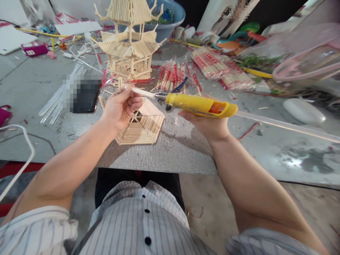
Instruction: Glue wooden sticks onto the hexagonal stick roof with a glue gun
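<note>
My left hand (123,102) pinches a short pale wooden stick piece (142,92) that points to the right. In my right hand (209,122) is a yellow hot glue gun (199,104), with a clear glue stick (287,124) sticking out of its back. The gun's nozzle meets or nearly meets the free end of the wooden piece. Below my left hand lies a many-sided roof panel (136,136) made of wooden sticks, part of it hidden by the hand. Behind it stands a tiered pagoda model (130,46) of the same sticks.
A black phone (85,94) and clear glue sticks (57,95) lie at left. Wrapped chopstick packs (209,62) and loose chopsticks (172,76) are behind the gun. A blue basin (175,16) stands at the back, a white rounded object (304,109) at right. A white cable (25,156) hangs at left.
</note>
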`<state>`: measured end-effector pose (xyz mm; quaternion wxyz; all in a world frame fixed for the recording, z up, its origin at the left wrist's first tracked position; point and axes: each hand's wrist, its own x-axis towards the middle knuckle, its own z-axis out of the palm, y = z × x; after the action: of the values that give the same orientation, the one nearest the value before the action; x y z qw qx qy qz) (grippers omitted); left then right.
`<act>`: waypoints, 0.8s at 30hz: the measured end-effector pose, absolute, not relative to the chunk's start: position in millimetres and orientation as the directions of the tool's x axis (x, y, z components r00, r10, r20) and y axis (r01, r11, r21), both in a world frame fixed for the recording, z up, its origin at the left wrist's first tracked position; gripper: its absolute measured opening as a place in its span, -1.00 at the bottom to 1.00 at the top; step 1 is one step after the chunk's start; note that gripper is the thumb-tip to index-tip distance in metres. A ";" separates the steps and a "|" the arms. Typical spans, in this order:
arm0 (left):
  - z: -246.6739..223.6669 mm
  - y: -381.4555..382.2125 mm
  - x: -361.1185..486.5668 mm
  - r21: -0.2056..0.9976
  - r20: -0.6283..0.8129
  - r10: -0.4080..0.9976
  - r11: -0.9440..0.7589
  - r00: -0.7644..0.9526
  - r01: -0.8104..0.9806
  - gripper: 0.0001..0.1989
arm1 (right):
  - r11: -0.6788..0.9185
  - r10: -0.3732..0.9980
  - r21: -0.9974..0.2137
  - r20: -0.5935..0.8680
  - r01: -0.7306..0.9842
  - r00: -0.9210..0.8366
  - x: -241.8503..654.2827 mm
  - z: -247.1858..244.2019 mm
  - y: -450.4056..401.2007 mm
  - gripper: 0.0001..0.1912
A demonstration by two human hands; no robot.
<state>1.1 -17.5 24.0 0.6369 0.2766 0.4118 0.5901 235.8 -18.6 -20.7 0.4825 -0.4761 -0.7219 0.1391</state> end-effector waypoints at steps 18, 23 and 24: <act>67.1 -61.6 -62.2 0.560 0.284 0.840 -0.537 0.462 0.631 -0.94 | 0.484 0.836 -0.861 0.508 0.157 0.206 241.5 -35.1 -1.8 -0.47; 60.4 -71.1 -66.3 0.433 0.249 0.781 -0.618 0.572 0.656 -0.92 | 0.457 0.851 -0.879 0.476 0.136 0.220 237.8 -35.3 -3.8 -0.41; 60.1 -71.8 -66.8 0.424 0.240 0.773 -0.627 0.587 0.653 -0.92 | 0.459 0.849 -0.877 0.480 0.141 0.220 237.0 -34.7 -4.6 -0.41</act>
<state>-66.8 -71.8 60.1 0.1470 0.8786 0.4058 0.2045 237.0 -4.6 -34.7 0.6443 -0.4414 -0.5608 0.2749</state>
